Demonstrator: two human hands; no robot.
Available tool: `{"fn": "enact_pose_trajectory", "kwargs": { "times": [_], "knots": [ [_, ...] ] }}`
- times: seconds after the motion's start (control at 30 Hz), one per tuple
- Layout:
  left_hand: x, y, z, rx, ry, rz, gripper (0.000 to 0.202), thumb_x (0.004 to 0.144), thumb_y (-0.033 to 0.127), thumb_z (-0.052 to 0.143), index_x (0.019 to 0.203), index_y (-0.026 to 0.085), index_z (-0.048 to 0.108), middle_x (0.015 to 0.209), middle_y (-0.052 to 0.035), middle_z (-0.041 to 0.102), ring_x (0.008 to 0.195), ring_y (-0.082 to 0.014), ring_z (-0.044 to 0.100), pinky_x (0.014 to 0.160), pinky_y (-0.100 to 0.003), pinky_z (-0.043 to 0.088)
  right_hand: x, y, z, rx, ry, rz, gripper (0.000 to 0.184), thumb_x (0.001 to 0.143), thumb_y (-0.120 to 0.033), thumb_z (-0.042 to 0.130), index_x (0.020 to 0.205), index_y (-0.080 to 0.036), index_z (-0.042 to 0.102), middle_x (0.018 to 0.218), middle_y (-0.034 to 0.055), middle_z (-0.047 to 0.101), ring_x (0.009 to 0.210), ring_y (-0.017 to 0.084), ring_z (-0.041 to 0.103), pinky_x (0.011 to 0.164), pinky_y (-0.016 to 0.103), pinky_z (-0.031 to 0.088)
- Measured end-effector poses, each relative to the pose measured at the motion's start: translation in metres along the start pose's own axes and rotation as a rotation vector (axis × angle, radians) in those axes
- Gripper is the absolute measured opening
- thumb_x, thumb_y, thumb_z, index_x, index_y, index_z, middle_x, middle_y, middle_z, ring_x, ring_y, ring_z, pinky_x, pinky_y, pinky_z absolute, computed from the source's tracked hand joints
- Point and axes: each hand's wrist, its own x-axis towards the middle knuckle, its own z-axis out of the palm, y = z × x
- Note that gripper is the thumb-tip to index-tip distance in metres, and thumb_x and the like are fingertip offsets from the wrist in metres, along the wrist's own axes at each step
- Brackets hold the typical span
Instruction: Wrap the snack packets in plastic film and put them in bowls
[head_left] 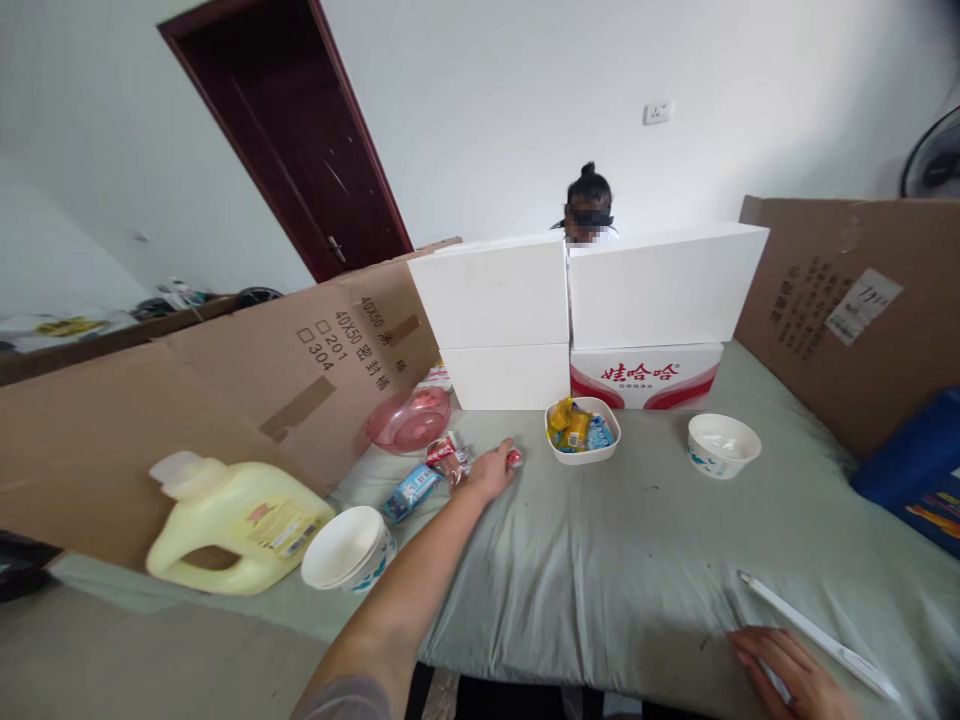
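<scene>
My left hand [491,470] reaches far forward over the grey-green tablecloth [600,540], fingers closed around a small red-wrapped snack [514,458]. Just left of it lie more snack packets, a red one [448,455] and a blue one [409,491]. A white square bowl [583,429] holding yellow and blue packets stands just right of the hand. My right hand [787,675] rests flat on the cloth at the near right edge, fingers stretched out, beside a long white stick [817,635].
A yellow detergent jug [232,525] lies on its side at left next to a stack of white bowls [349,548]. A pink bowl [410,418], another white bowl [723,444], white boxes [585,310], cardboard walls [225,400] and a person [589,205] behind.
</scene>
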Motion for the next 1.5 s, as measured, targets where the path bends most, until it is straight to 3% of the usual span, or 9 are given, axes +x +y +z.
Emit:
{"fn": "enact_pose_trajectory", "kwargs": {
  "times": [0.13,0.3,0.5,0.67,0.87,1.03,1.2,1.4,1.5],
  "knots": [
    [-0.013,0.041,0.03,-0.21,-0.218,0.127,0.035,0.083,0.017,0.059,0.117,0.014,0.057,0.097,-0.0054,0.068,0.086,-0.018,0.065,0.076,-0.028,0.05,-0.003,0.026,-0.013,-0.291,0.173,0.081,0.034,0.085,-0.046,0.044,0.096,-0.027,0.071,0.1,0.0089,0.07,0.09,0.029,0.065,0.08,0.047,0.053],
    [-0.048,0.079,0.072,-0.379,-0.472,0.287,0.031,0.067,0.017,0.075,0.097,0.014,0.068,0.08,0.0007,0.069,0.07,-0.013,0.063,0.066,-0.023,0.049,-0.002,0.032,-0.015,-0.444,0.076,0.222,0.039,0.09,-0.038,0.034,0.107,-0.025,0.068,0.1,0.0086,0.068,0.087,0.028,0.062,0.069,0.042,0.05],
    [-0.077,0.087,0.096,-0.404,-0.241,0.3,0.02,0.079,0.019,0.063,0.098,0.017,0.069,0.099,-0.0062,0.065,0.095,-0.0193,0.057,0.088,-0.034,0.045,0.016,0.014,-0.01,-0.323,0.03,0.193,0.036,0.092,-0.028,0.035,0.108,-0.021,0.066,0.098,0.0098,0.067,0.092,0.026,0.06,0.081,0.042,0.049],
    [-0.088,0.08,0.106,-0.424,-0.021,0.466,0.026,0.093,0.033,0.049,0.103,0.018,0.067,0.098,-0.0077,0.067,0.097,-0.0212,0.057,0.089,-0.037,0.044,0.059,-0.053,0.005,-0.05,-0.103,-0.052,0.039,0.091,-0.012,0.034,0.117,-0.023,0.061,0.111,0.0088,0.062,0.1,0.02,0.059,0.088,0.034,0.047],
    [-0.088,0.07,0.11,-0.491,0.003,0.436,0.042,0.099,0.044,0.033,0.109,0.017,0.064,0.099,-0.0092,0.066,0.095,-0.0212,0.059,0.087,-0.037,0.046,0.103,-0.114,0.024,-0.078,-0.307,-0.216,0.046,0.081,-0.002,0.042,0.117,-0.022,0.061,0.104,0.0071,0.063,0.092,0.019,0.059,0.08,0.031,0.046],
    [-0.088,0.07,0.112,-0.456,0.008,0.438,0.034,0.097,0.038,0.039,0.105,0.019,0.066,0.098,-0.0081,0.067,0.095,-0.0213,0.059,0.088,-0.038,0.045,0.09,-0.076,0.014,-0.081,-0.306,-0.113,0.052,0.081,0.0,0.038,0.121,-0.025,0.06,0.105,0.0061,0.062,0.088,0.017,0.06,0.079,0.029,0.046],
    [-0.088,0.072,0.113,-0.516,0.06,0.429,0.029,0.096,0.032,0.039,0.101,0.018,0.064,0.094,-0.0071,0.065,0.091,-0.0192,0.059,0.084,-0.035,0.047,0.057,-0.02,0.005,-0.241,-0.144,-0.005,0.043,0.085,-0.006,0.039,0.114,-0.025,0.065,0.105,0.007,0.065,0.093,0.02,0.059,0.081,0.034,0.045],
    [-0.099,0.081,0.099,-0.376,0.205,0.538,0.024,0.089,0.036,0.05,0.094,0.017,0.065,0.097,-0.0093,0.061,0.096,-0.0233,0.057,0.087,-0.041,0.047,0.042,-0.01,0.021,-0.359,0.107,0.075,0.034,0.092,-0.019,0.041,0.118,-0.021,0.062,0.112,0.0097,0.063,0.105,0.026,0.054,0.086,0.041,0.044],
    [-0.121,0.1,0.087,-0.177,0.11,0.689,0.039,0.083,0.05,0.059,0.108,0.021,0.066,0.114,-0.0112,0.061,0.114,-0.0305,0.051,0.099,-0.05,0.039,0.043,-0.008,0.024,-0.351,0.187,0.068,0.03,0.093,-0.024,0.043,0.116,-0.019,0.062,0.113,0.0103,0.063,0.109,0.028,0.052,0.09,0.045,0.043]
  ]
}}
